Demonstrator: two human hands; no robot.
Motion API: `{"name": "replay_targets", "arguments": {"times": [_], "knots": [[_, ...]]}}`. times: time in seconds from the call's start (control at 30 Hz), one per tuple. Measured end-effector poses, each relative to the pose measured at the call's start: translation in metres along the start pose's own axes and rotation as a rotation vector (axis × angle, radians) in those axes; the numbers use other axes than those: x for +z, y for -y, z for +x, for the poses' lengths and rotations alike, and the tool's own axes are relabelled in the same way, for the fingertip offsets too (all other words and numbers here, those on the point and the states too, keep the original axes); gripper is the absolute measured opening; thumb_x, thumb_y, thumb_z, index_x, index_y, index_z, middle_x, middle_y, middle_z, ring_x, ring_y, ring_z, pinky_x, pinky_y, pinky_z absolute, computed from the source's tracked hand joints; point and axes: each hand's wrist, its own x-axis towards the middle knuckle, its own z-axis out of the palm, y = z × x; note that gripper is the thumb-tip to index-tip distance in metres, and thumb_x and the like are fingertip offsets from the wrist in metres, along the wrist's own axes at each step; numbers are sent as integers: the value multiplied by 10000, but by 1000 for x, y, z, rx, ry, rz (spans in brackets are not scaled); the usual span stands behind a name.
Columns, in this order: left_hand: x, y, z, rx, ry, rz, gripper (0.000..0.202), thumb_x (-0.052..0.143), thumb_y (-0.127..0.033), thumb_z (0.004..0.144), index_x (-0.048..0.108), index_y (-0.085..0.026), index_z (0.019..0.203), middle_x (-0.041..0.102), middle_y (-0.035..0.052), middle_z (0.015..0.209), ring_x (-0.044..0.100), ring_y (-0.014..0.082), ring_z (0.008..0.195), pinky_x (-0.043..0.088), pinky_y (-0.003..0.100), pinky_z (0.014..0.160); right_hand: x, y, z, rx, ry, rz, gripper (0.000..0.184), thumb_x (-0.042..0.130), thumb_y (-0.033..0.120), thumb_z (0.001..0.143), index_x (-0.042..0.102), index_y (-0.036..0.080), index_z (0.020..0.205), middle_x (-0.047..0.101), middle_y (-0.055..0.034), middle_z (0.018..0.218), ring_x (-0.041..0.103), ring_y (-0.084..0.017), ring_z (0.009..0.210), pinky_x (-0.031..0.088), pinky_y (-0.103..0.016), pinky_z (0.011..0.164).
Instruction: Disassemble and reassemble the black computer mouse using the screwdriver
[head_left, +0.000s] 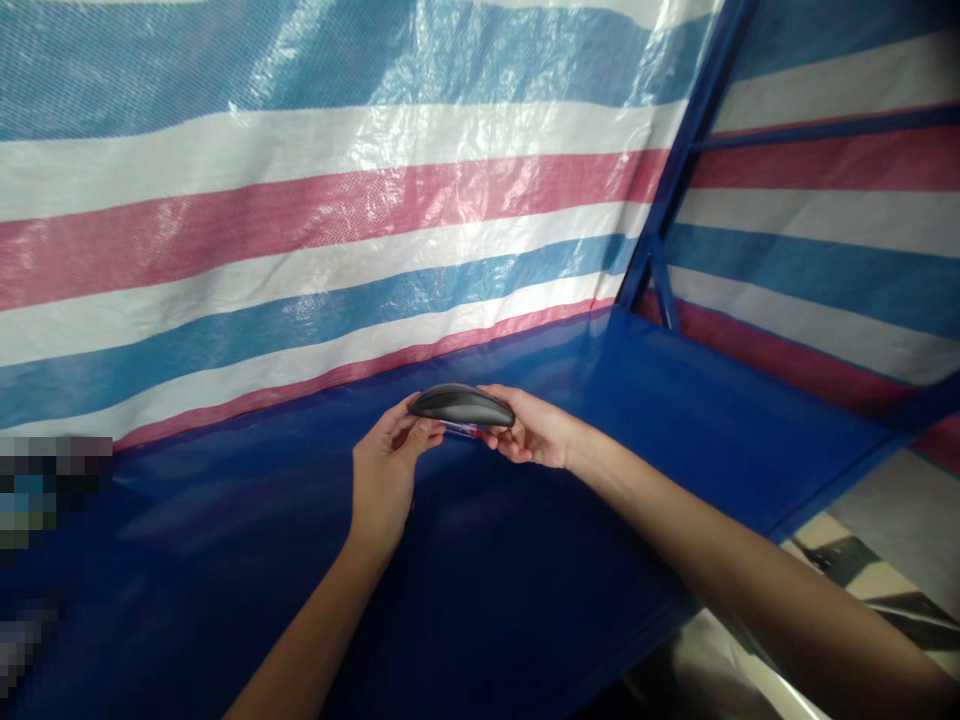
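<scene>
Striped sheeting (337, 190) backs a blue table (525, 600). Over it, the left hand (386, 450) and right hand (536, 425) clamp their fingers on opposite ends of a curved black object (461, 404); it looks light, stiff, perhaps slippery, best held by those ends.

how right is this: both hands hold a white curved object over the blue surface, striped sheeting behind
White is wrong: the head view shows a black curved object, held by the left hand and right hand over the blue surface, striped sheeting behind.
</scene>
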Motion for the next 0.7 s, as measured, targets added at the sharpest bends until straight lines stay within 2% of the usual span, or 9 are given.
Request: {"name": "replay_targets", "arguments": {"times": [0.07,0.13,0.23,0.3,0.4,0.5,0.6,0.63,0.7], "knots": [[-1,0,1,15,0,39,440,710,-357,731,628,-133,1101,714,33,873,683,143,745,570,282,749,-2,1,0,11,37,29,470,311,466,944,546,126,719,625,-52,515,429,-62,277,246,-148,248],[-3,0,1,41,10,100,425,705,-373,732,628,-141,1079,704,36,907,676,146,760,570,287,745,-2,2,-1,-19,57,90,444,316,496,942,539,144,787,624,-33,528,476,-84,312,306,-162,272],[-5,3,3,66,13,174,415,687,-406,739,612,-155,1060,682,44,984,668,160,808,569,305,748,-1,2,-3,-146,58,203,387,376,544,915,508,183,870,569,21,501,561,-121,395,423,-196,354],[-6,5,5,64,7,192,408,677,-428,741,598,-160,1039,671,45,1002,665,170,835,568,320,757,-1,3,-6,-250,93,237,359,452,553,884,498,201,938,594,25,578,599,-117,459,455,-194,403],[-7,6,6,42,1,215,376,658,-455,749,589,-156,967,670,36,925,667,179,834,566,338,774,-3,5,-9,-371,100,83,340,651,429,795,491,220,1011,612,34,660,600,-93,472,403,-151,376],[-5,3,4,30,14,168,359,665,-445,745,568,-157,935,658,40,956,669,179,851,570,337,785,-5,5,-11,-424,-52,-185,324,701,370,754,518,219,974,556,70,621,480,-41,346,257,-124,283],[-3,-3,-1,39,43,36,504,704,-385,723,482,-215,1142,593,70,1192,680,168,825,590,334,722,-6,6,-11,-425,-132,-274,262,639,407,797,549,209,942,511,82,566,362,-13,302,196,-121,268],[-1,-5,-2,42,92,8,597,717,-356,714,434,-256,1230,538,84,1296,684,166,822,592,339,721,-6,6,-10,-416,-142,-264,250,612,408,814,550,211,956,502,83,529,351,-20,301,202,-123,272],[0,-7,-5,41,202,24,636,756,-296,672,471,-259,1240,449,106,1407,688,175,862,576,334,798,-8,7,-9,-394,-159,-241,241,541,422,855,547,211,970,503,69,464,372,-47,308,242,-133,284]]}}
